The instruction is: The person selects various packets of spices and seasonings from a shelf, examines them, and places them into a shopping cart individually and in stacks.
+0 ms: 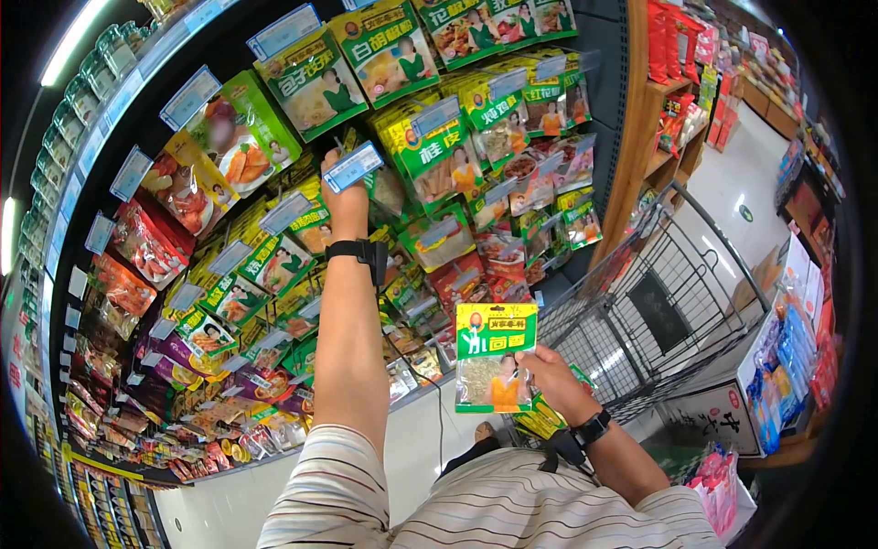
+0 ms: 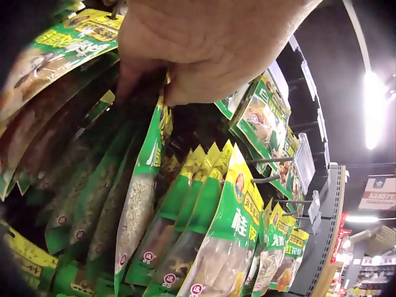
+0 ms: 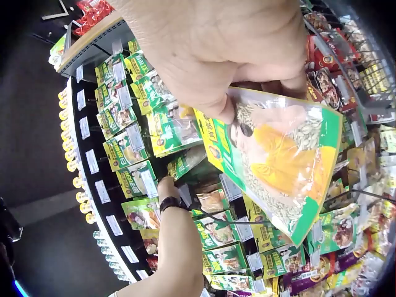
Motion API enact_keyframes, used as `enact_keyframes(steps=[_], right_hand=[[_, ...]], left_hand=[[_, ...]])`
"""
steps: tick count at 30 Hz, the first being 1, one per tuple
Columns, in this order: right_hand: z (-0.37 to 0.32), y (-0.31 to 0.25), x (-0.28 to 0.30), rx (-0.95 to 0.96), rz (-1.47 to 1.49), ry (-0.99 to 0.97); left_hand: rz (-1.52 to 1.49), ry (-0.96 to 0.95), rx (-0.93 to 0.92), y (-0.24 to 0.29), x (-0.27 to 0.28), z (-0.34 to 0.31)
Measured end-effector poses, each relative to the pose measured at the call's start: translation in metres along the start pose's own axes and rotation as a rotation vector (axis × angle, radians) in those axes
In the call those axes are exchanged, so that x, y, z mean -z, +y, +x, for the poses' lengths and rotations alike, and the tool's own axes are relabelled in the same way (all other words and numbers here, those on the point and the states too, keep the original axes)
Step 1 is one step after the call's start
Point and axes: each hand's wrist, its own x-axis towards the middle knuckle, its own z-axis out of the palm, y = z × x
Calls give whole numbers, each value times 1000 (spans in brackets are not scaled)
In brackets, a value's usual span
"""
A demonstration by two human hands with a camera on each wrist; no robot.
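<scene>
My right hand (image 1: 549, 371): low and close to my chest, well in front of the display rack (image 1: 137, 274), fingers and thumb pinching one flat packet.
Held packet: a flat green-and-yellow plastic seasoning packet (image 1: 495, 357) with a clear window of pale seeds, upright, facing me, clear of the display rack.
Second packet: a yellow-green plastic packet (image 1: 540, 421) tucked under the same hand, mostly hidden.
Shopping cart: a black wire shopping cart (image 1: 640, 311) standing to the right of the display rack.
My left hand (image 1: 346, 197): arm stretched up to the display rack, fingers curled and pinching the top of a hanging packet.
Pinched packet: a narrow green plastic packet (image 2: 139, 204) hanging on a peg among its neighbours in the display rack's middle rows.
Price tag: a blue-and-white plastic price tag (image 1: 353, 166) just above my left fingers.
Display rack: a dark curved wall of pegs crowded with green, yellow and red packets.
Wooden shelf: a brown wooden shelf unit (image 1: 640, 137) beyond the display rack's right end.
</scene>
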Motion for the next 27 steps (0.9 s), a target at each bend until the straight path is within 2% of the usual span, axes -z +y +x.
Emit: enact_keyframes(steps=[2,5,6,9,14,17,22,27], right_hand=[[5,4,2,-7,-13,-16],[10,6,1,-5,-32,-20],[11,6,0,-3,-38,-17],[13,6,0,-18,-53,-30],[19,5,-7,-17,-42,-20],[27,8,-9,-13,-70,-22],[36,6,-14,-28,-44,-26],[34,-13,-28,-37,-10,-29]], left_hand=[[150,-28,-45,16,5,-8],[169,8,-193,31,6,-18],[109,-31,-147,36,7,-23],[555,-68,-372,32,13,-32],[613,-313,-235,87,60,-67],[500,-362,-456,83,80,-77],[550,-235,-472,72,115,-76],[758,-274,-347,66,119,-71]])
